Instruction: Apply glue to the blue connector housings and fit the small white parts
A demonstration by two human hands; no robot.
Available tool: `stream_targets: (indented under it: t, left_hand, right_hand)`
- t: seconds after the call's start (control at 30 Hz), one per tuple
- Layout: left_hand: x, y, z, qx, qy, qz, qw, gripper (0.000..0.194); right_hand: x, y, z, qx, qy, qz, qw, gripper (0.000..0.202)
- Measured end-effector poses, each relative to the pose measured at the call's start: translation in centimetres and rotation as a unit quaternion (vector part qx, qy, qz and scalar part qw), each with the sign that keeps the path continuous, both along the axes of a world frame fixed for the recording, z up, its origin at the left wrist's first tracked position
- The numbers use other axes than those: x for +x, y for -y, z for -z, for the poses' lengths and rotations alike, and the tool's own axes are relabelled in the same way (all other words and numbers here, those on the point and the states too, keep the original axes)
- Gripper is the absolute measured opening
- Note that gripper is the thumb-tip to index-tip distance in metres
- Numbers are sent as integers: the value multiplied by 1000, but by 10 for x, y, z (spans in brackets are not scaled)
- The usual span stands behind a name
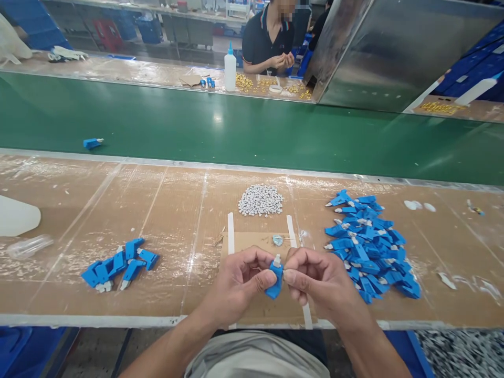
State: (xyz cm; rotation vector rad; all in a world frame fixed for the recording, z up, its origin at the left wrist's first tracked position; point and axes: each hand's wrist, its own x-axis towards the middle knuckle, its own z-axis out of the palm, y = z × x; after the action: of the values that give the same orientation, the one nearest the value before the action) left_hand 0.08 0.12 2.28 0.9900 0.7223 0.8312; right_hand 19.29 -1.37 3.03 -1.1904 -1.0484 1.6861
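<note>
Between the thumb and fingers of my left hand (246, 275) is a small blue plastic piece (274, 283) with a white tip pointing up. My right hand (318, 275) is closed in a pinch at the right side of this piece; whatever its fingertips hold is too small to make out. Under both hands lies a cardboard sheet (255, 310) edged with white tape. A pile of small grey-white parts (260, 200) sits beyond them. To the right is a large heap of similar blue pieces (366, 247), and a smaller group of blue pieces (118, 262) lies to the left.
Past the bench runs a green conveyor belt (220, 131), with one blue piece (92, 143) on it. Across it a person (270, 42) works near a white squeeze bottle (230, 68) and gold-coloured parts (244, 82). A pale blue lump (277, 240) with a thin stick lies on the cardboard.
</note>
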Motion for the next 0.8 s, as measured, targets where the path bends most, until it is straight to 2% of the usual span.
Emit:
stream_targets:
  t: [0.1, 0.2, 0.4, 0.57, 0.63, 0.7, 0.73, 0.77, 0.8]
  left_hand:
    - [1, -2, -4, -16, 10, 20, 1000, 22]
    - [4, -6, -6, -18, 8, 34, 999, 24]
    - [11, -15, -11, 0, -6, 70, 998, 27]
    - [18, -24, -18, 4, -54, 80, 995, 30]
    - [19, -47, -17, 32, -103, 71, 992, 30]
    - [19, -89, -17, 102, -222, 24, 969, 29]
    - [18, -116, -18, 151, -302, -20, 941, 27]
    - [18, -145, -20, 197, -407, -64, 889, 24]
    - [17, -175, -25, 214, -454, -102, 859, 21]
  right_hand:
    - [3, -3, 8, -38, -85, -1, 996, 24]
    - [6, -3, 13, -60, -128, 5, 990, 28]
    - [14, -3, 21, -63, -164, -8, 984, 27]
    - [12, -8, 26, -70, -147, 15, 987, 34]
    - [15, -10, 24, -65, -115, 54, 990, 36]
    - [23, -9, 18, -55, -88, 106, 989, 40]
    - [29, -6, 14, -50, -76, 125, 988, 41]
    - [35, -3, 11, -45, -63, 134, 988, 42]
    - [42, 1, 7, -40, -47, 135, 989, 43]
